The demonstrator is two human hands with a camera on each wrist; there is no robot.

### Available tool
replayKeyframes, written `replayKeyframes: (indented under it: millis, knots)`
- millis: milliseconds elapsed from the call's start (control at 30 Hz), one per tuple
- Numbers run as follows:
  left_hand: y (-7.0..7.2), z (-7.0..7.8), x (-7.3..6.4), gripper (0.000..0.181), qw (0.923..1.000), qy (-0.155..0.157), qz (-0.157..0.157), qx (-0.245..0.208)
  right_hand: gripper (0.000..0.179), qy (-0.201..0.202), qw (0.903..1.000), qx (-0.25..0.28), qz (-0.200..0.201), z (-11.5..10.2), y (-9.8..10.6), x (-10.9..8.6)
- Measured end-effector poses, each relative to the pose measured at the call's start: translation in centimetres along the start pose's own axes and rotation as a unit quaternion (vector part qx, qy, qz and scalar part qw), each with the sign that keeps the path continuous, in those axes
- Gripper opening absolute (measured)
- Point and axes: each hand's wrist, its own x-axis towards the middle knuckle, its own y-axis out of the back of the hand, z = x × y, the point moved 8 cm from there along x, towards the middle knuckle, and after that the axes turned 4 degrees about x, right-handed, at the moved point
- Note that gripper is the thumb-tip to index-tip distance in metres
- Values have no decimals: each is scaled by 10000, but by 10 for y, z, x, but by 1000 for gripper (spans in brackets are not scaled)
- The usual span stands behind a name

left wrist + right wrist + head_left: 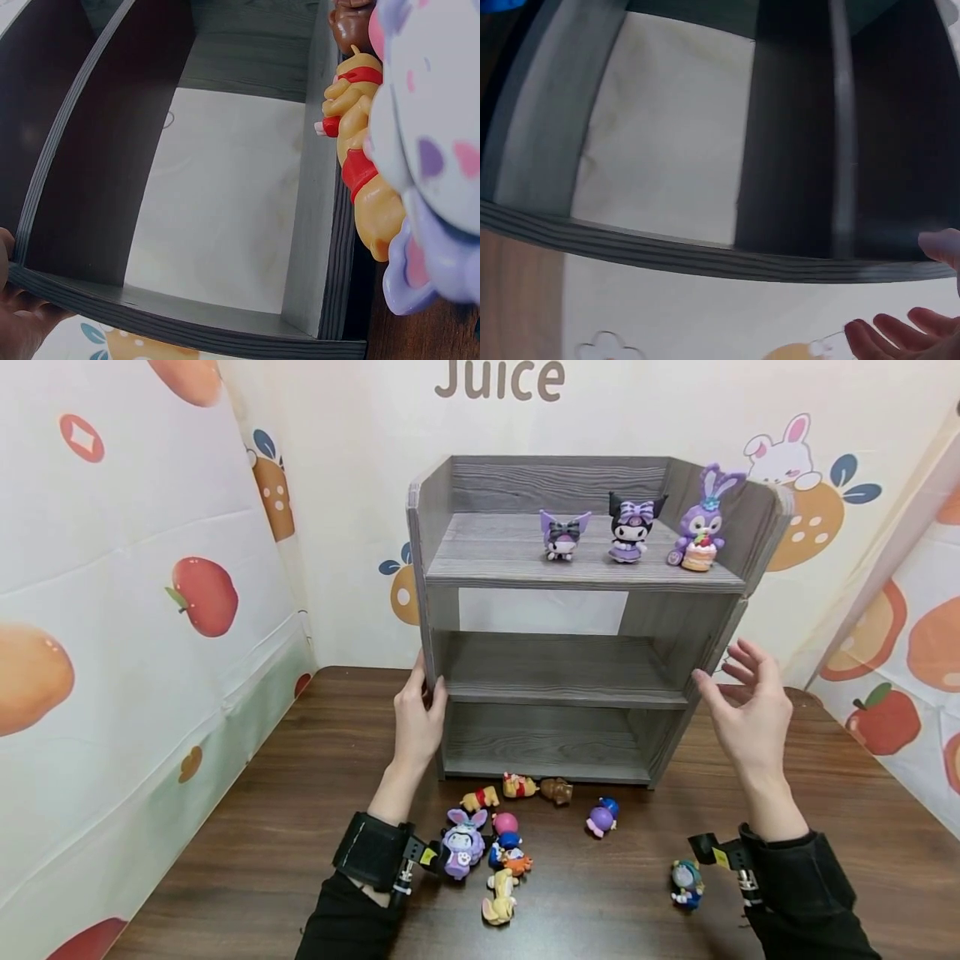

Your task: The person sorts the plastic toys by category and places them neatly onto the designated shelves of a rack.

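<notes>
A grey wood-grain shelf unit [555,697] with three levels stands on the table. My left hand [417,714] holds its left side panel, thumb at the front edge and fingers round the outside; in the left wrist view part of that hand [26,322] shows at the panel. Beside the right side panel is my right hand [750,710], fingers spread, thumb tip at or very near the front edge. On the top level stand a small purple-eared figurine [562,537], a black-eared figurine with a purple bow [632,529] and a purple rabbit figurine with a cake [701,522].
Before the shelf lie several figurines, among them a purple rabbit-eared one [463,843], a yellow one [499,897] and a yellow-and-red bear [519,786]. A purple-and-blue figurine [602,817] and a blue one [686,884] lie to the right on the brown table [585,918].
</notes>
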Motion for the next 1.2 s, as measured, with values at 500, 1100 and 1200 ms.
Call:
replayKeyframes:
  millis: [500,1100,1200]
  knots:
    - [-1,2,-1,49,10000,-41,-7,33,49,-79,9986,213,-476,20,-22,-9]
    - [2,7,1,48,9996,-36,10,295,40,139,9991,279,-278,19,-26,-8]
    - [3,9,1,46,9987,75,-66,492,40,144,9994,164,-276,19,-27,-9]
